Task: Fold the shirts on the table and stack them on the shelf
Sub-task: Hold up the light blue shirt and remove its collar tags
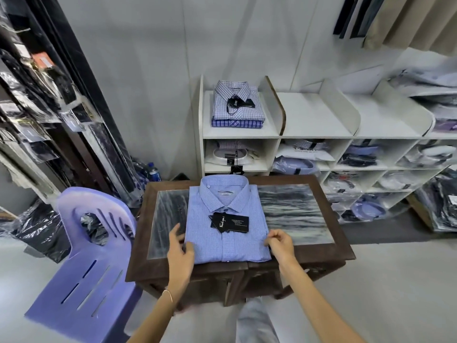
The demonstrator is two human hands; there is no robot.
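Against the far wall stands a white cubby shelf (pixel 279 137); its top left bay holds two folded checked shirts (pixel 237 105), one stacked on the other. Nearer, a dark wooden table (pixel 338 233) with a marbled inset carries a folded light-blue checked shirt (pixel 222 233), collar toward the shelf, black hang tags (pixel 228 222) lying on its chest. Left of the table sits a lilac plastic chair (pixel 86 263). The left hand (pixel 179 251) touches the shirt's left edge, fingers loosely spread. The right hand (pixel 280 242) pinches the shirt's right edge.
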